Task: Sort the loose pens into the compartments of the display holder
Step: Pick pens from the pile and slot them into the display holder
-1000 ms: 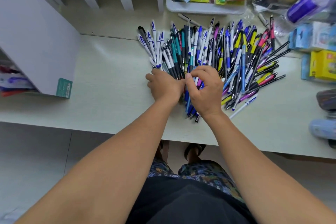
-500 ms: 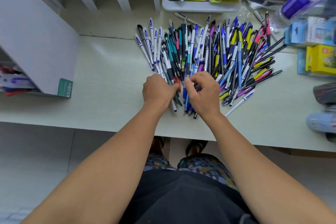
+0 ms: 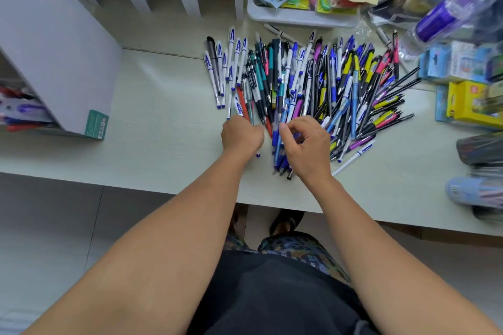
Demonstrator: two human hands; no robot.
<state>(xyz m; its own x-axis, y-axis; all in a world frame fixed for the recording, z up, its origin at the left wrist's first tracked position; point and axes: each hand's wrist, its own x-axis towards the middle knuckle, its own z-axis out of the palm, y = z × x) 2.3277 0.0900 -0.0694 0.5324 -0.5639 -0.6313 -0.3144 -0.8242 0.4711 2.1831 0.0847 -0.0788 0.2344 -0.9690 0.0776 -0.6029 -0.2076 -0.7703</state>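
Right hand: your right hand (image 3: 304, 144) is curling its fingers and thumb around a few blue pens (image 3: 278, 148) at the near edge of the heap, probably so like colours come out together.
Left hand: your left hand (image 3: 241, 136) is closing into a fist over pens, and a white pen with a blue tip (image 3: 257, 154) is poking out beneath it; how many it is holding I cannot tell.
Loose pens: the pile of pens (image 3: 313, 81) is lying fanned across the pale table (image 3: 152, 130) just beyond your hands, barrels pointing roughly away from you, which is making single colours easy to pick out.
Display holder: the white display holder (image 3: 54, 43) is standing well apart on the far left, showing you its side, with red and blue pens (image 3: 19, 114) already sitting in it.
Back clutter: a white tray (image 3: 302, 17) of packets is sitting just behind the pile.
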